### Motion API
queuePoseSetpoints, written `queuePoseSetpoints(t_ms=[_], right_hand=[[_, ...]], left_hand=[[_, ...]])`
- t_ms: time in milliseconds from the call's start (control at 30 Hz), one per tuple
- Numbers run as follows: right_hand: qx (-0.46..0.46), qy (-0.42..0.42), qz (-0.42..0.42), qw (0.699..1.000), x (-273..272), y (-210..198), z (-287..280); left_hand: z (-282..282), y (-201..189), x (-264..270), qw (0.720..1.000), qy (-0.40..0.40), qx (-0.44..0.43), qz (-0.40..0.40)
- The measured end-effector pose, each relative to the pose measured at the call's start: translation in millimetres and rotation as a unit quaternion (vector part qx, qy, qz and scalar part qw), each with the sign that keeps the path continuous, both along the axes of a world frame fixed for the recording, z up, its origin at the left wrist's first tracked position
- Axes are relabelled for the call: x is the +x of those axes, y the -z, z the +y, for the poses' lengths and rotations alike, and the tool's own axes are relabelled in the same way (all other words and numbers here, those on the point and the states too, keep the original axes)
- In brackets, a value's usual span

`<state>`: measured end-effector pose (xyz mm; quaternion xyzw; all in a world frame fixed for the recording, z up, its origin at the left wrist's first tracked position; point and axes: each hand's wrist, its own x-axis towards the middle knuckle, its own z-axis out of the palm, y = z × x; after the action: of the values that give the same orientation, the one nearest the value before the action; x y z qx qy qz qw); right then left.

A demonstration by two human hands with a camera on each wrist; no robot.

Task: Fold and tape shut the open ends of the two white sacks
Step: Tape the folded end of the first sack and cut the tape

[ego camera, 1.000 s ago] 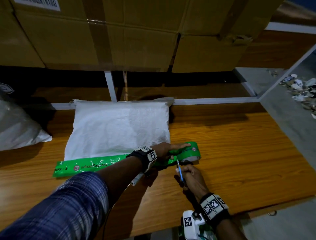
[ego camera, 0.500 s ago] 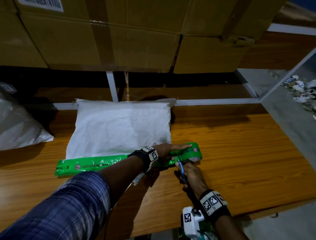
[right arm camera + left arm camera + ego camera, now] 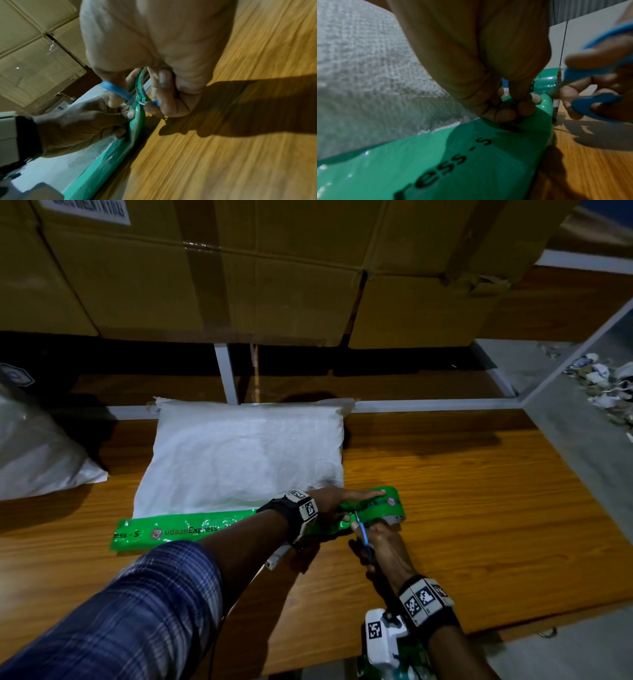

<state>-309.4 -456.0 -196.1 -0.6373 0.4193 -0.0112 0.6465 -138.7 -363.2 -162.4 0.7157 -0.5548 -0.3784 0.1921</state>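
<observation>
A white woven sack [image 3: 239,453] lies on the wooden table [image 3: 479,508]. A strip of green printed tape [image 3: 185,530] runs along its near edge to a tape roll [image 3: 392,503] at the right. My left hand [image 3: 349,505] pinches the tape [image 3: 453,162] just short of the roll. My right hand [image 3: 371,542] grips blue-handled scissors [image 3: 363,537], whose blades meet the tape [image 3: 137,121] between my left hand and the roll. A second white sack [image 3: 37,453] lies at the far left, partly out of view.
Large cardboard boxes [image 3: 274,268] sit on a shelf above the table's back. A white metal frame [image 3: 428,405] runs behind the sack. Scraps of litter [image 3: 603,385] lie on the grey floor at the right. The table's right half is bare wood.
My right hand has edged the scissors forward into the tape. My left hand keeps its hold on the tape, and the sack has not moved.
</observation>
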Motion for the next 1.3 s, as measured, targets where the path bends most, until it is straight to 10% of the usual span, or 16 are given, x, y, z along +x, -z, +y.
queuePoseSetpoints(t_ms=[900, 1167, 1300], right_hand=[[-0.101, -0.066, 0.073, 0.99, -18.9, -33.6, 21.0], [-0.404, -0.271, 0.207, 0.849, -57.8, -17.8, 27.1], [-0.409, -0.322, 0.186, 0.833, -63.1, -11.0, 30.4]], left_hand=[[-4.2, 10.4, 3.7, 0.999, 0.006, 0.037, 0.004], [-10.8, 27.8, 17.3, 0.999, 0.023, 0.03, 0.003], [-9.3, 35.0, 15.5, 1.0, 0.022, 0.004, 0.012]])
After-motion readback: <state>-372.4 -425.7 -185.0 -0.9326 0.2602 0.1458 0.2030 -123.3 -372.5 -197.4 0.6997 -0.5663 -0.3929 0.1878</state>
